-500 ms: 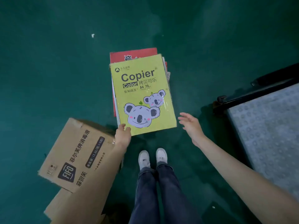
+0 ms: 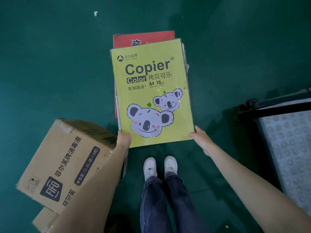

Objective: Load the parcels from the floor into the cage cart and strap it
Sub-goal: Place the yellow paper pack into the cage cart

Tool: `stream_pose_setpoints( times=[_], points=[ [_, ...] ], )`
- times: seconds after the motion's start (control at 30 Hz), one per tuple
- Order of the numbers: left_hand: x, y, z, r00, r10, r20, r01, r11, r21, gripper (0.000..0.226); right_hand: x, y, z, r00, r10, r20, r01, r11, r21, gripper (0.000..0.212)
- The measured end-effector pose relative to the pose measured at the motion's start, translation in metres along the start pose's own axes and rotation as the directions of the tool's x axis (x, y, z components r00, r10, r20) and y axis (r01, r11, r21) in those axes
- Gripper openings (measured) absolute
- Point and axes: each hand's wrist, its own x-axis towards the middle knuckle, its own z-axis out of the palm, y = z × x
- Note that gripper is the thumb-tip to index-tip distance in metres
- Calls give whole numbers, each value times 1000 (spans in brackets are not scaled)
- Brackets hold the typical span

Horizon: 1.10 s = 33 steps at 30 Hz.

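Since the earlier frame our right hand (image 2: 201,141) has come in from open air to the near right corner of the yellow Copier paper ream (image 2: 152,93), where it now touches the edge; the thumb lies along the side and the fingers appear to go beneath, though we cannot tell how firmly they are curled. Our left hand (image 2: 124,138) holds as before at the near left corner, thumb on top of the wrapper and fingers hidden under it, so it is pinching the pack. We see the ream at the centre of the view, on top of a short stack on the green floor (image 2: 50,64); a red box (image 2: 143,38) shows behind and under its far edge, and thin pale edges of other packs peek out along its left and right sides. Whether the ream is already lifted clear of the stack we cannot tell. To our left, a brown FIFO carton (image 2: 67,158) sits tilted on another brown carton (image 2: 45,219), partly covered by our left forearm. To our right, the grey studded deck of the cage cart (image 2: 289,148) stands with its black frame bar across the far edge, well apart from the ream. Our white shoes (image 2: 159,166) stand just near of the stack.
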Motion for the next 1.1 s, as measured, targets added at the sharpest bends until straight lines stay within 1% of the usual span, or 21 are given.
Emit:
stream_pose_setpoints(
  times=[0.03,0.17,0.23,0.3,0.4,0.47,0.57,0.6,0.67,0.73,0.8,0.93,1.1],
  points=[
    [3,0,1,1000,-5,-1,5,1000,-20,43,6,3,2,1000,9,16,-9,1000,-2,66],
    [2,-1,-3,999,-28,30,30,997,-72,33,7,1,6,1000,-2,14,1,998,63,41],
    [-3,-3,-8,999,-9,44,12,998,-66,41,1,1,5,999,-46,-24,49,993,108,34],
    [-14,-2,-15,1000,24,12,-23,999,-40,51,-9,-2,0,988,-114,-104,128,981,145,40],
    [-40,-1,-27,995,92,-46,-97,991,-95,52,-31,-12,-11,963,-186,-193,222,957,185,44],
    [-58,0,-35,991,130,-31,-134,975,-175,49,-50,-24,-19,961,-189,-200,237,938,253,39],
    [-98,11,-49,978,210,-5,-205,949,-242,34,-83,-40,-26,972,-184,-147,229,885,405,31],
    [-110,13,-54,974,227,5,-217,936,-277,32,-96,-42,-27,973,-183,-138,226,859,459,29],
    [-130,15,-63,968,247,47,-216,911,-350,34,-119,-45,-29,972,-182,-150,236,800,551,28],
    [-150,14,-73,967,246,69,-199,896,-396,35,-146,-44,-31,966,-186,-180,258,765,591,29],
    [-171,15,-81,967,245,66,-193,878,-439,33,-169,-38,-35,963,-174,-208,266,752,603,30],
    [-218,9,-89,948,305,93,-229,854,-467,45,-218,-8,-40,958,-140,-251,272,723,635,31],
    [-256,-3,-88,932,335,140,-252,874,-415,49,-272,47,-37,943,-48,-328,274,670,690,28]
  ],
)
